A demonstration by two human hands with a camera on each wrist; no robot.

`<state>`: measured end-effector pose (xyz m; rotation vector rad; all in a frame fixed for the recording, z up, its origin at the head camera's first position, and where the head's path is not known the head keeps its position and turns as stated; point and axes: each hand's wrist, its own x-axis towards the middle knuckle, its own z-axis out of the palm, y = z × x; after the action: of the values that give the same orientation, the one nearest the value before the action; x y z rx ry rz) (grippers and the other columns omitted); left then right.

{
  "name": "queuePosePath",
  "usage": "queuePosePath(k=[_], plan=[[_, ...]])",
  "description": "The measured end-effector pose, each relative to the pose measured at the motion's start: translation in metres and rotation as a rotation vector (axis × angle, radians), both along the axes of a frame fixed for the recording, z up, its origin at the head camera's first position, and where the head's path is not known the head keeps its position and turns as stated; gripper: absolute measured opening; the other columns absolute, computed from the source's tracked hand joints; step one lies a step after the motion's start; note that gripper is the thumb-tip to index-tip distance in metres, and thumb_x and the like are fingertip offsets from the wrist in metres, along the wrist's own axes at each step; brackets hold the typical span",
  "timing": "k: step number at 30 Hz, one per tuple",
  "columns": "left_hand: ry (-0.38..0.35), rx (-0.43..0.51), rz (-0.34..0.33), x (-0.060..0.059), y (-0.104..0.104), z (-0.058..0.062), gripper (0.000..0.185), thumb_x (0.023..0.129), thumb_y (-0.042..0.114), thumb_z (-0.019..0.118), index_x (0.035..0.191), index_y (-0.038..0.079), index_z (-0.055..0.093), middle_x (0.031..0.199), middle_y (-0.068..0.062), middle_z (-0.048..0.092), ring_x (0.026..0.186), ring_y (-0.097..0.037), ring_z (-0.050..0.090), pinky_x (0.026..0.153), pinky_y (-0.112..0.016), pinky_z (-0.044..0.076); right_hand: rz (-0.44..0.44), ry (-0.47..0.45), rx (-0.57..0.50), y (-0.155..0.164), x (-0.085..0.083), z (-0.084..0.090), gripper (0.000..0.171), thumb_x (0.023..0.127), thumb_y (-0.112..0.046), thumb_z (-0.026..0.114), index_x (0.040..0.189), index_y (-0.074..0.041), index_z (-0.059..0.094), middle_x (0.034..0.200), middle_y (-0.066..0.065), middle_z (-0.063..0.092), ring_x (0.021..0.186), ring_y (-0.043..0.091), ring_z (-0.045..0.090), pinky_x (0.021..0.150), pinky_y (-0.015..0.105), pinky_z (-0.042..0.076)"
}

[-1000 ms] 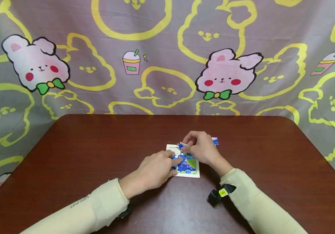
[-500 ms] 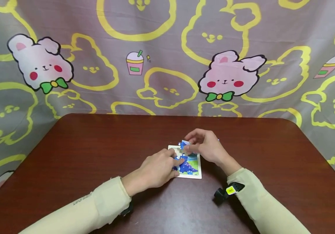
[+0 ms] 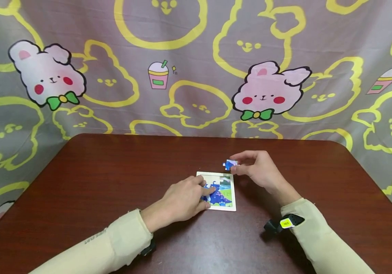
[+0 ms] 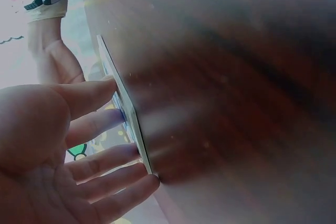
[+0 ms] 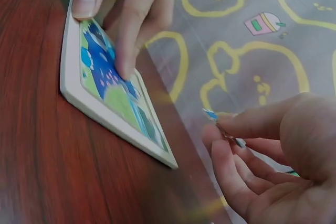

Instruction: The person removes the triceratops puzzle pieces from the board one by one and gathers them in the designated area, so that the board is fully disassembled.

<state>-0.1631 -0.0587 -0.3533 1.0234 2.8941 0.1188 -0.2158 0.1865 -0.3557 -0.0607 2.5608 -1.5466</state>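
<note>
A small white-framed puzzle tray (image 3: pixel 231 207) lies on the brown table (image 3: pixel 96 179), partly filled with blue and green pieces. My left hand (image 3: pixel 185 198) rests on its left side, fingers pressing the blue pieces (image 5: pixel 100 59) flat, and its fingers (image 4: pixel 105 163) lie along the tray edge (image 4: pixel 128 119). My right hand (image 3: pixel 259 169) hovers just beyond the tray's far right corner and pinches a small blue puzzle piece (image 3: pixel 229 164) between thumb and forefinger. The right wrist view shows that piece (image 5: pixel 220 124) edge-on in the fingertips, apart from the tray (image 5: pixel 105 116).
A grey cloth backdrop (image 3: pixel 196 68) with yellow outlines and pink rabbits hangs behind the table's far edge. Bare wood surrounds the tray on every side. A black strap with a yellow tag (image 3: pixel 285 223) sits on my right wrist.
My right hand lifted a blue piece off the tray's upper part and drew back to the right, uncovering the tray's top. The left hand stayed pressed on the tray.
</note>
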Motion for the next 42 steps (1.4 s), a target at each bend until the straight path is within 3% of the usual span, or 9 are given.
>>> queuePosePath(k=[9,15,20,30,42], plan=[[0.023,0.0,0.008,0.002,0.0,-0.001,0.046,0.092,0.044,0.067,0.135,0.03,0.062,0.123,-0.003,0.063,0.104,-0.017,0.06,0.069,-0.036,0.058,-0.011,-0.022,0.015,0.029,0.004,0.002,0.044,0.08,-0.021,0.083,0.121,-0.015,0.07,0.11,0.01,0.074,0.091,0.024,0.072,0.084,0.034,0.058],[0.029,-0.02,0.018,0.003,0.003,-0.002,0.047,0.092,0.046,0.066,0.136,0.03,0.061,0.125,-0.003,0.063,0.104,-0.016,0.06,0.069,-0.037,0.058,-0.005,-0.004,0.046,0.049,0.007,0.003,0.043,0.081,-0.02,0.082,0.121,-0.013,0.069,0.107,0.013,0.074,0.089,0.025,0.072,0.08,0.031,0.058],[0.048,-0.029,0.011,0.003,0.004,-0.002,0.047,0.092,0.046,0.065,0.136,0.03,0.061,0.124,-0.003,0.064,0.104,-0.017,0.061,0.068,-0.037,0.058,0.001,0.051,0.118,0.065,0.009,0.004,0.039,0.083,-0.022,0.081,0.12,-0.014,0.07,0.114,0.013,0.07,0.088,0.023,0.069,0.077,0.031,0.057],[0.068,-0.05,0.009,0.003,0.007,0.0,0.047,0.091,0.048,0.067,0.134,0.029,0.063,0.123,-0.004,0.065,0.099,-0.017,0.062,0.066,-0.036,0.059,0.019,0.135,0.277,0.093,0.005,0.001,0.035,0.084,-0.025,0.08,0.117,-0.017,0.071,0.109,0.01,0.071,0.088,0.023,0.067,0.073,0.028,0.055],[0.051,-0.051,0.031,0.003,0.007,0.0,0.048,0.09,0.049,0.067,0.134,0.031,0.062,0.123,-0.004,0.065,0.099,-0.017,0.062,0.067,-0.037,0.059,0.02,0.107,0.317,0.113,-0.001,-0.012,0.036,0.083,-0.031,0.08,0.115,-0.017,0.072,0.103,0.008,0.072,0.086,0.019,0.063,0.07,0.027,0.05]])
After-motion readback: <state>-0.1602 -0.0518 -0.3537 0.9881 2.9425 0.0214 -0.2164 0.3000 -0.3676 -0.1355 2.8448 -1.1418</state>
